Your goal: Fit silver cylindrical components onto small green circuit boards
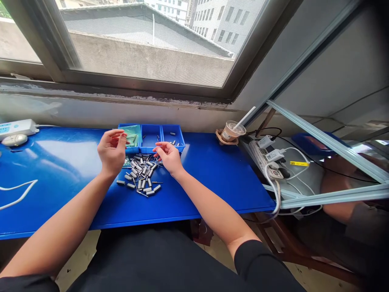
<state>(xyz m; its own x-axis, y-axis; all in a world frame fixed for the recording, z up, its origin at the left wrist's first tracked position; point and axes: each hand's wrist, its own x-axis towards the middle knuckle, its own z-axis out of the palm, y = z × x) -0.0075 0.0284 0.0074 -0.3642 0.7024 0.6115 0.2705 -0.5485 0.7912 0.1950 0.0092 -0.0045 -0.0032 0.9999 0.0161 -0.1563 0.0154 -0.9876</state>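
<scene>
A heap of several small grey metal parts with thin leads (141,174) lies on the blue table (212,178) in front of me. My left hand (112,151) hovers just left of the heap, its fingers curled and pinched together on something I cannot make out. My right hand (168,156) is over the heap's right edge, palm up, with fingertips pinched on a small thin part. Behind both hands stand three blue bins (152,138); the left one holds a greenish bag (133,134), the right one a few loose parts.
A lidded drink cup with a straw (232,130) stands at the table's right rear. Right of it lie a power strip with plugs and cables (270,160) and a metal frame (328,170). A white device (16,127) and a white cord (18,192) are at the left.
</scene>
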